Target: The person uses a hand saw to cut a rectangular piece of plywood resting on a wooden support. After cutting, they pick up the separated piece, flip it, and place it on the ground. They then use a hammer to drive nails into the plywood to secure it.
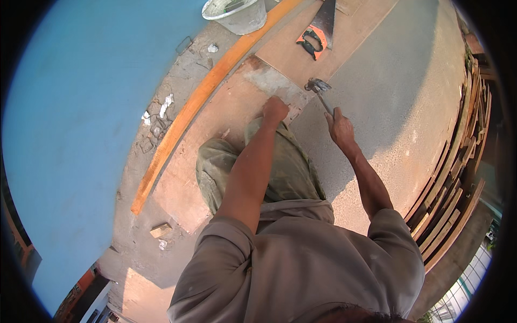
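My right hand (341, 129) is wrapped round the handle of a claw hammer (319, 86), its metal head raised over the edge of a thin brown board. My left hand (276, 109) is closed just beyond my knee, above a thin board (231, 107) with a grey cement-like smear at its far end. Whatever that hand may hold is hidden. I am crouching on this board. Past the hammer, a handsaw (313, 40) with an orange and black handle lies on another brown sheet (288, 56).
A long orange-brown wooden strip (210, 81) curves along my left, before a blue wall (91, 107). A grey plastic tub (239, 19) stands at the far end. Stacked planks (452, 177) line the right side. A small wood block (160, 230) and white scraps (166, 105) lie at left.
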